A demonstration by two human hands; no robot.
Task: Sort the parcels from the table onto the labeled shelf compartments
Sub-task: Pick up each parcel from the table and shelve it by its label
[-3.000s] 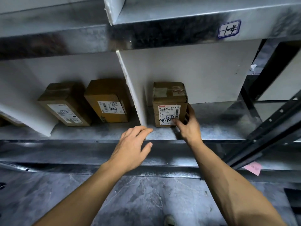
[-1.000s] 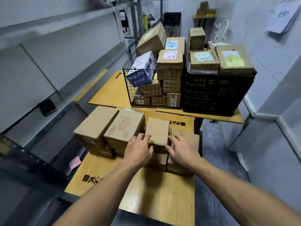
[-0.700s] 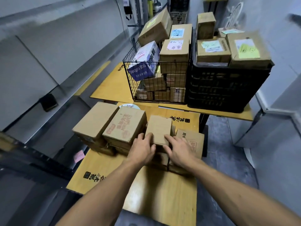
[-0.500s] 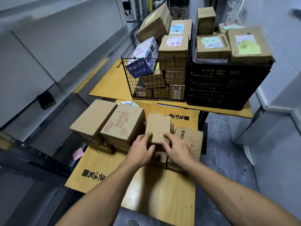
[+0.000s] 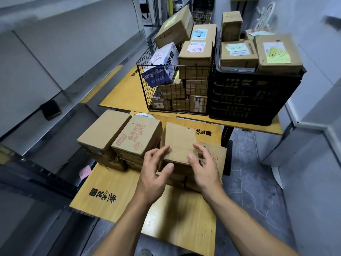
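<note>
Since my left hand (image 5: 154,175) and right hand (image 5: 205,169) merely flank the small plain brown cardboard parcel (image 5: 180,139), fingers spread and unclamped, an uneven lift risks toppling it off the stacked cardboard boxes (image 5: 180,174) beneath my fingers.

Dim, cool indoor light; wide-angle edge distortion; slight motion blur.

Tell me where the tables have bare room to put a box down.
Free: the near table in front of the box pile, to its near edge; the far table left of the wire basket. Crowded: the pile, the basket and the black crate.
</note>
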